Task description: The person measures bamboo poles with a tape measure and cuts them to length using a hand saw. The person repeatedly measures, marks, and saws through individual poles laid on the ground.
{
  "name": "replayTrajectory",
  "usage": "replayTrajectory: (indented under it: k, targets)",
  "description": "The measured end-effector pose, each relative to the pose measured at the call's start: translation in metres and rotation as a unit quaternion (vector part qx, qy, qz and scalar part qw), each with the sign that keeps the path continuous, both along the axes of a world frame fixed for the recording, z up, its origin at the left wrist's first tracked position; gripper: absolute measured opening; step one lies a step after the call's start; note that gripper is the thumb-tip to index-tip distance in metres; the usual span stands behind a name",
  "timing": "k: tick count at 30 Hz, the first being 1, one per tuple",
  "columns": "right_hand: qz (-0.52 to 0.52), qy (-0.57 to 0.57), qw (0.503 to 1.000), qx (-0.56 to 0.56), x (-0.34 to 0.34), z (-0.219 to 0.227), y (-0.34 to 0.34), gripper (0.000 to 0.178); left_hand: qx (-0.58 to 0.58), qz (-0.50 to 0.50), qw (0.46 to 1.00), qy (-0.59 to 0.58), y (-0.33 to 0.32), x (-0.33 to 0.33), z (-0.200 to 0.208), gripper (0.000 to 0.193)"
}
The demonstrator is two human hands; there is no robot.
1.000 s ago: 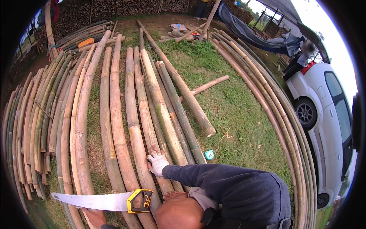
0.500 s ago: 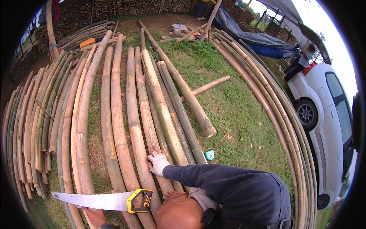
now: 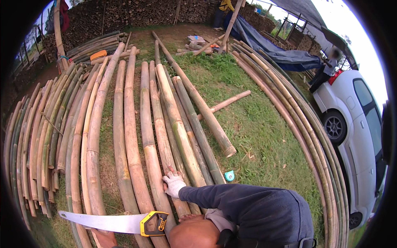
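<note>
At the bottom left, my left hand (image 3: 105,238) lies against a bamboo pole (image 3: 94,177), its fingers partly covered by a handsaw. The handsaw (image 3: 111,223) has a long curved silver blade and a yellow-and-black handle. It rests across the poles, and no hand shows on its handle. Nowhere in the picture does my right hand appear. A co-worker in a dark blue shirt (image 3: 256,211) bends in from the right. That person's white-gloved hand (image 3: 173,184) presses on another bamboo pole (image 3: 162,138); bare fingers (image 3: 191,217) touch the poles beside the person's head.
A teal tape measure (image 3: 229,176) lies on the grass. Bamboo is stacked at left (image 3: 41,136), and long poles (image 3: 285,111) curve along the right before a silver car (image 3: 351,120). Behind are a blue tarp (image 3: 264,45), an orange case (image 3: 98,54) and other people.
The view has tilted up a little, so the whole scene sits lower. The saw and the co-worker's gloved hand keep their places on the poles.
</note>
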State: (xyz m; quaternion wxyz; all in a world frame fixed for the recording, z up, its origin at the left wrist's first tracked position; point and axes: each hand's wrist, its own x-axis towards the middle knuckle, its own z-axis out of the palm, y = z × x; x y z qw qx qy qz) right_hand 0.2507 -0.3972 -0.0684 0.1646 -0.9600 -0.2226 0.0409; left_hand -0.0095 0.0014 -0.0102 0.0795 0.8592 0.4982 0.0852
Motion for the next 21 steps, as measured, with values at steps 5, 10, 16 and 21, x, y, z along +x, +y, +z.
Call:
replayTrajectory:
  k: [5, 10, 16, 21]
  targets:
    - [0.004, -0.017, 1.000, 0.020, 0.000, 0.002, 0.000, 0.049, 0.008, -0.006, 1.000, -0.010, 0.003, -0.001, -0.005, 0.112]
    - [0.007, -0.033, 0.999, 0.031, 0.001, -0.002, 0.000, 0.052, 0.011, -0.001, 1.000, -0.010, -0.001, 0.002, 0.001, 0.112]
    - [0.006, -0.008, 0.999, 0.041, 0.001, -0.009, -0.001, 0.052, 0.014, -0.005, 1.000, -0.003, -0.004, 0.003, 0.006, 0.111]
    - [0.009, -0.015, 1.000, 0.009, 0.002, -0.008, -0.002, 0.049, 0.014, -0.005, 1.000, 0.002, -0.005, 0.004, 0.004, 0.111]
